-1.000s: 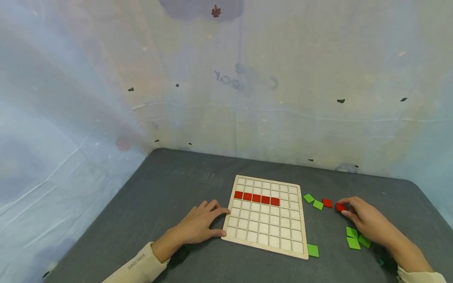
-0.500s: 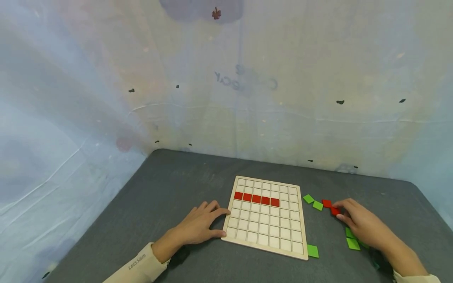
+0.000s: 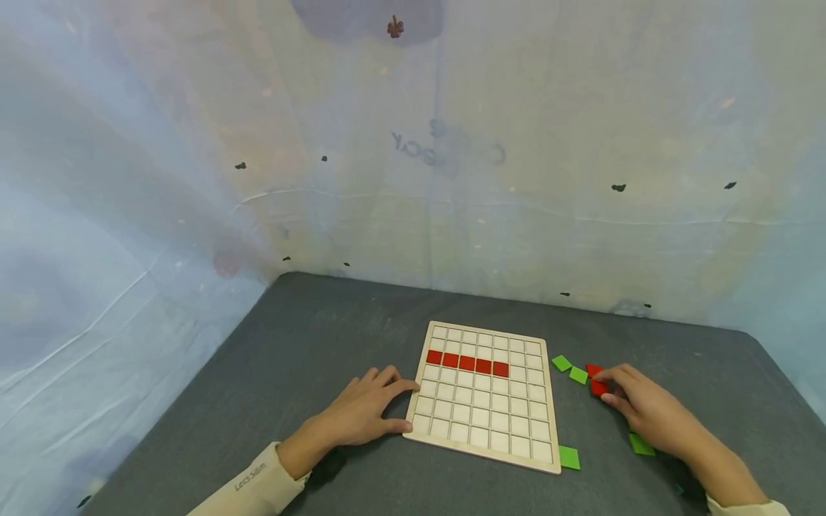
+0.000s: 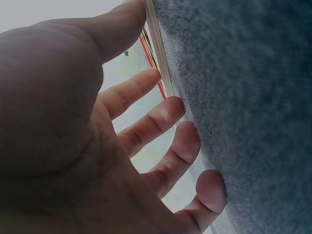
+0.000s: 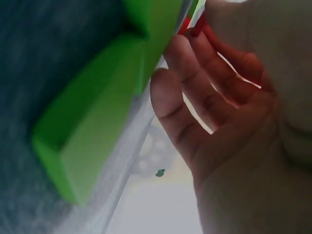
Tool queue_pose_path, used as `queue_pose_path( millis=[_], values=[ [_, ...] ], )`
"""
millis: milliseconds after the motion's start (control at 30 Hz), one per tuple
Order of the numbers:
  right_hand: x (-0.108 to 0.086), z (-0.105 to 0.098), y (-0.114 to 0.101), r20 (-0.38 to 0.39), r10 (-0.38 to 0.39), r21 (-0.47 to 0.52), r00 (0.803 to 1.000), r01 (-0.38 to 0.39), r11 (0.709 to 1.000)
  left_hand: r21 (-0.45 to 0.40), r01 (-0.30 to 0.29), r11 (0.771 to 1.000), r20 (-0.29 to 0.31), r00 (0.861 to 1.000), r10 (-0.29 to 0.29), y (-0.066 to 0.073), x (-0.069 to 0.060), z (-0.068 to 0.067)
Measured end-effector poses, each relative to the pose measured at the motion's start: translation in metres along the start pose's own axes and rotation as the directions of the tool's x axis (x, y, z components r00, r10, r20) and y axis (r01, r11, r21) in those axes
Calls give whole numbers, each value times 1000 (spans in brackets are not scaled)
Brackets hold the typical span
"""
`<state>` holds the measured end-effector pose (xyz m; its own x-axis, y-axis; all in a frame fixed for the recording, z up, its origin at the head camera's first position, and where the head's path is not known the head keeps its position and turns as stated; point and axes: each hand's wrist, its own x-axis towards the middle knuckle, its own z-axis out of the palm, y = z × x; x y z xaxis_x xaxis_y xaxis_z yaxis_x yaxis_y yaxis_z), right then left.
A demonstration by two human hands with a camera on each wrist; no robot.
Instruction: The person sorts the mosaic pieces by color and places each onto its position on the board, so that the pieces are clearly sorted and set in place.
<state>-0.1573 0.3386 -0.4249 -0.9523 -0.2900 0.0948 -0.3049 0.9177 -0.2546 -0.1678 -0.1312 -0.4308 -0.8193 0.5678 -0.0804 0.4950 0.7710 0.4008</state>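
A pale wooden grid board (image 3: pixel 480 413) lies on the dark table, with a row of several red tiles (image 3: pixel 467 361) set in its cells. My left hand (image 3: pixel 361 410) rests at the board's left side, thumb and index fingertip touching its edge; in the left wrist view the other fingers lie loosely bent by the cloth. Right of the board, my right hand (image 3: pixel 652 408) pinches a red square tile (image 3: pixel 599 388) between thumb and fingers, low over the table. Another red tile (image 3: pixel 592 370) lies just behind it, partly hidden by the fingers.
Two green tiles (image 3: pixel 578 375) lie between the board and the right hand. One green tile (image 3: pixel 569 457) touches the board's lower right corner. More green tiles (image 5: pixel 87 131) sit under the right hand. A pale sheet (image 3: pixel 490 236) hangs behind the table.
My right hand has moved left toward the board with the pinched red tile, now in front of the other red one. The left hand has stayed at the board's edge.
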Motion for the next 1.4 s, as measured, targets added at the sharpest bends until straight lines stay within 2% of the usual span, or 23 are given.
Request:
queue_pose_path(
  millis=[500, 967, 1400],
  values=[
    [5, 2, -21, -34, -63, -26, 997, 63, 998, -7, 1, 1000, -8, 1000, -1, 0, 0, 0],
    [13, 8, -37, -38, -60, -36, 997, 59, 998, -7, -4, 1000, -11, 1000, 4, 1, -1, -1],
    [17, 10, -45, -42, -62, -129, 997, 56, 990, -7, -1, 1000, -7, 1000, 1, 2, -1, -2]
  ],
)
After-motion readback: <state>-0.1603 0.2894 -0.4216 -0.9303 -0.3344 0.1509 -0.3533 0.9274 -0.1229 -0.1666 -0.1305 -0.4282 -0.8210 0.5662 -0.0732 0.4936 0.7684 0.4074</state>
